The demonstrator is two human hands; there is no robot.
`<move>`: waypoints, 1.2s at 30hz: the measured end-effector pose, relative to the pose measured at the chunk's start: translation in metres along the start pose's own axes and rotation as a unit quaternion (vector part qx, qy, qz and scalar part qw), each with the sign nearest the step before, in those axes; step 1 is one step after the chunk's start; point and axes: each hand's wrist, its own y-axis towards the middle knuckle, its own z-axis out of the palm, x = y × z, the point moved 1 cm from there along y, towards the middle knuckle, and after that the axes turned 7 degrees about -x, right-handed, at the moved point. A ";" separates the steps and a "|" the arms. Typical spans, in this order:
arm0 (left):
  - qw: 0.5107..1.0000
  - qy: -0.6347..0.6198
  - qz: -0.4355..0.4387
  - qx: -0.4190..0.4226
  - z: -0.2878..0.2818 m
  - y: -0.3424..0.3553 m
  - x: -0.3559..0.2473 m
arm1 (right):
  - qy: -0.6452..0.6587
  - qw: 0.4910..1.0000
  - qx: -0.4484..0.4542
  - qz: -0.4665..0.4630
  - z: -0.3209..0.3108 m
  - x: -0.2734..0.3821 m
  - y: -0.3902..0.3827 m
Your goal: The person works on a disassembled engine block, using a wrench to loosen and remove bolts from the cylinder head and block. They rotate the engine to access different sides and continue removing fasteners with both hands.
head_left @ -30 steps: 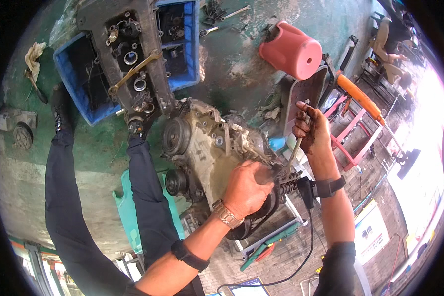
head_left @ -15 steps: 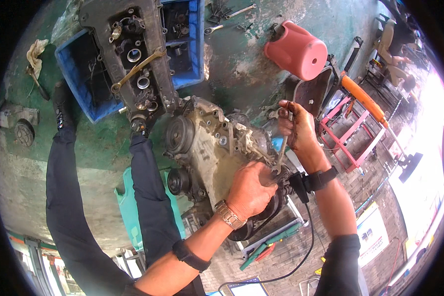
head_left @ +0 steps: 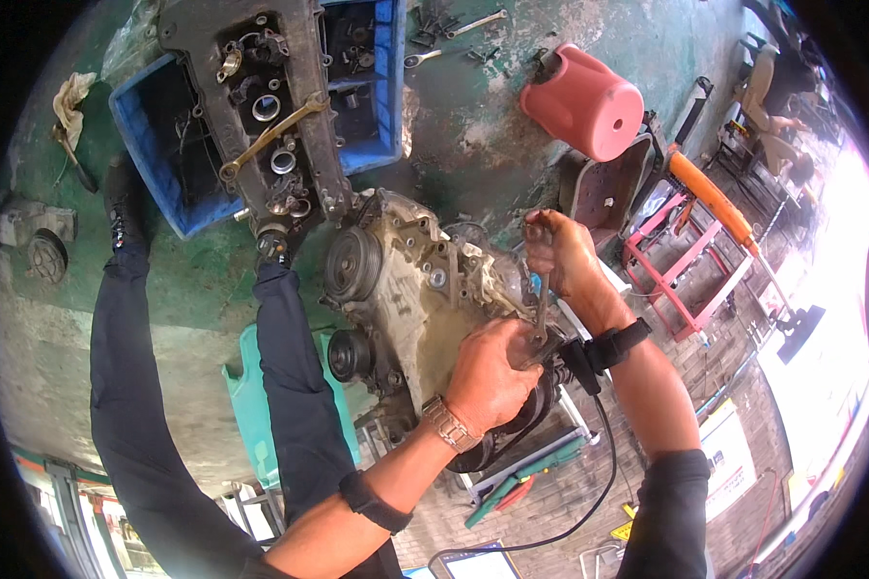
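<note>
A greasy engine [head_left: 410, 299] with pulleys on its left side lies in the middle of the view. My right hand [head_left: 562, 253] is closed round the upper end of a wrench [head_left: 543, 301], which stands nearly upright in the picture. The wrench's lower end meets the engine's right side, right by the fingertips of my left hand [head_left: 497, 372]. My left hand rests on the engine there with curled fingers; what they grip is hidden. Below it a black pulley with a belt [head_left: 531, 410] shows in part.
At the upper left a dark engine cover [head_left: 246, 145] lies across a blue crate [head_left: 154, 193], with a brass-coloured wrench [head_left: 270, 140] on it. A pink stool [head_left: 589, 101] lies tipped at the upper right, near a pink metal frame [head_left: 671, 289]. A black cable [head_left: 603, 482] hangs from my right wrist.
My right hand has moved a little left and down, swinging the wrench's upper end to the left. My left hand stays at almost the same place on the engine.
</note>
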 end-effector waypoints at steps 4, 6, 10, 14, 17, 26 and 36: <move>0.999 0.007 0.031 0.007 -0.003 -0.001 0.000 | -0.059 0.998 0.009 -0.010 -0.004 -0.005 0.001; 0.998 0.022 0.050 0.017 -0.004 0.000 0.001 | -0.093 0.995 0.031 -0.022 -0.006 -0.007 0.001; 0.997 0.041 0.065 0.030 -0.004 0.002 0.003 | -0.211 0.972 0.050 -0.089 -0.011 -0.007 -0.001; 0.997 0.035 0.054 0.037 -0.004 0.002 0.003 | -0.232 0.969 0.048 -0.072 -0.011 -0.009 0.001; 0.997 0.046 0.064 0.027 -0.005 0.001 0.002 | -0.313 0.941 0.063 -0.112 -0.006 -0.010 0.003; 0.998 0.028 0.051 0.014 -0.004 -0.001 0.003 | -0.382 0.891 0.081 -0.230 0.018 0.000 -0.003; 0.991 0.121 0.059 -0.018 -0.016 -0.010 -0.007 | -0.415 0.848 0.056 -0.325 0.035 0.013 -0.026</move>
